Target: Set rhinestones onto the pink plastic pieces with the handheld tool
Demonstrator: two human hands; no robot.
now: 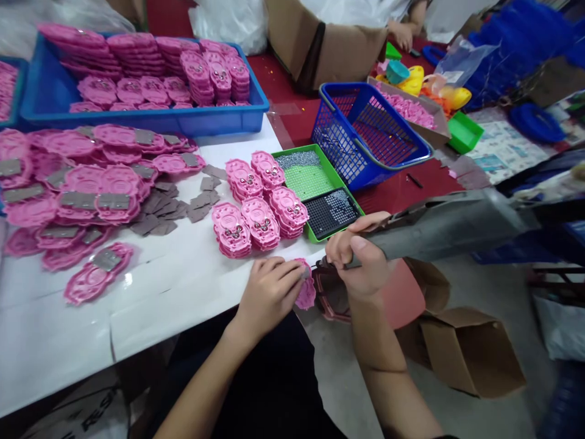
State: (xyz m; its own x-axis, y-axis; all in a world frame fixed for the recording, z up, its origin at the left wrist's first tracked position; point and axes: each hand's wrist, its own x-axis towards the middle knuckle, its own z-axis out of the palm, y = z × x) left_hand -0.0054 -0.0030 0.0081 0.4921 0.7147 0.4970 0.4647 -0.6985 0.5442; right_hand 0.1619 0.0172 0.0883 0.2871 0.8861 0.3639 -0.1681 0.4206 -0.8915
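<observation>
My left hand (270,288) grips a pink plastic part (306,294) at the table's front edge, fingers closed over its left side. My right hand (364,259) is wrapped round a grey power screwdriver (439,230), held nearly level with its bit pointing left at the part. Whether the bit touches the part I cannot tell. Just beyond, stacks of pink parts (260,222) stand beside a green tray (314,150) of small screws. A black perforated plate (320,212) with more screws lies in this tray. Grey square plates (158,207) are scattered to the left.
Pink parts with grey plates (86,189) are heaped on the left. A blue bin (150,121) of stacked pink parts stands behind them. A blue basket (365,134) and a cardboard box (333,52) are further back. Another person's hand (401,35) shows at the back. Open cartons (470,350) stand on the floor.
</observation>
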